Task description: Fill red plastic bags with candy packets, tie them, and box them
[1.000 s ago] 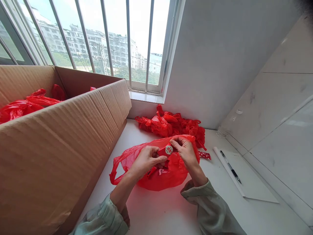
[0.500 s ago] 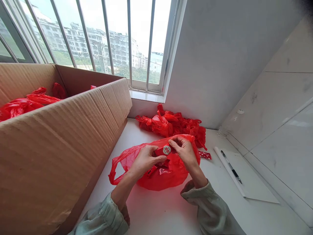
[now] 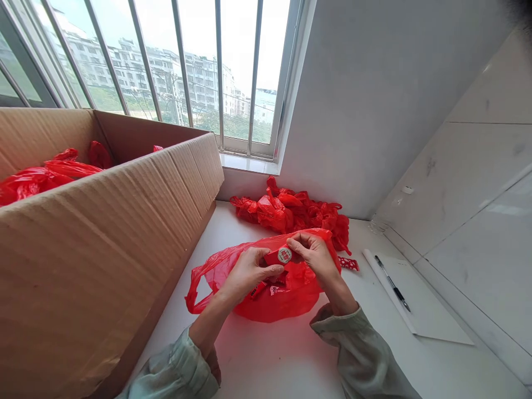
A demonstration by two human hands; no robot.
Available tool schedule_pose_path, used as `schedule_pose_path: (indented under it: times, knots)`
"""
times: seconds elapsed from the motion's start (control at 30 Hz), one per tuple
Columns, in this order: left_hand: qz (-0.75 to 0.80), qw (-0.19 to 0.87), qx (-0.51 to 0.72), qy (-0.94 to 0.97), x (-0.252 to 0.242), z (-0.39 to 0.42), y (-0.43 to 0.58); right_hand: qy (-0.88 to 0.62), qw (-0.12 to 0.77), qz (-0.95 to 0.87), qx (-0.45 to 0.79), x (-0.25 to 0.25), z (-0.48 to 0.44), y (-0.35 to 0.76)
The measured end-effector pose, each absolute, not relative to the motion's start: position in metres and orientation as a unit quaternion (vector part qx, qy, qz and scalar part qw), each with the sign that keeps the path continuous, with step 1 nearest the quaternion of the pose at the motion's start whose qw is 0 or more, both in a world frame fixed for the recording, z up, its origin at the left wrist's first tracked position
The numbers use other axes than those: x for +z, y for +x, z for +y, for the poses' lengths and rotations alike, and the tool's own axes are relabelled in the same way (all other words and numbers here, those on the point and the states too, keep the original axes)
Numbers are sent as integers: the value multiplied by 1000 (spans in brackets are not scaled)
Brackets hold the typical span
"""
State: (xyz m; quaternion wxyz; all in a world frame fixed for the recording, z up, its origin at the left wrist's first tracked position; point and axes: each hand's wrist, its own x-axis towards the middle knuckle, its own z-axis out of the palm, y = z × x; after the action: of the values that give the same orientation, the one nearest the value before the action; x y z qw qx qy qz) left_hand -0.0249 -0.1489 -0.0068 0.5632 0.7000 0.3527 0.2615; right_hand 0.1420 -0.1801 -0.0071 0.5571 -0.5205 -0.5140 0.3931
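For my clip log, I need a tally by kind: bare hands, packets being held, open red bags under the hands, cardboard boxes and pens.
Bare hands: 2 (left hand, right hand)
Held packets: 1 (red packet with a round label)
Open red bags under the hands: 1 (red bag)
Cardboard boxes: 1 (cardboard box)
Pens: 1 (pen)
Total: 6

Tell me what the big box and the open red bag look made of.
The big box looks like matte brown cardboard, likely corrugated, given its ridged side. The open red bag is probably thin, slightly shiny plastic film: it looks translucent and wrinkled.
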Motion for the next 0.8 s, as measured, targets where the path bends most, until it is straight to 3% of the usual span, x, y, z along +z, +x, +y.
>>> schedule_pose_path:
  times: [0.23,0.47,0.6,0.8]
  knots:
    - [388,409,244,789,-15,-147,-29,-565,519,-547,335,-9,-180,145]
    - [402,276,174,855,-45,-150,-23,-720,374,-583,50,-10,-177,146]
    - [369,267,121,882,-42,-154,-21,-766,275,-581,-20,-14,-174,143]
    - [304,294,77,903,-14,-151,-31,-741,294,-603,21,-30,-166,147]
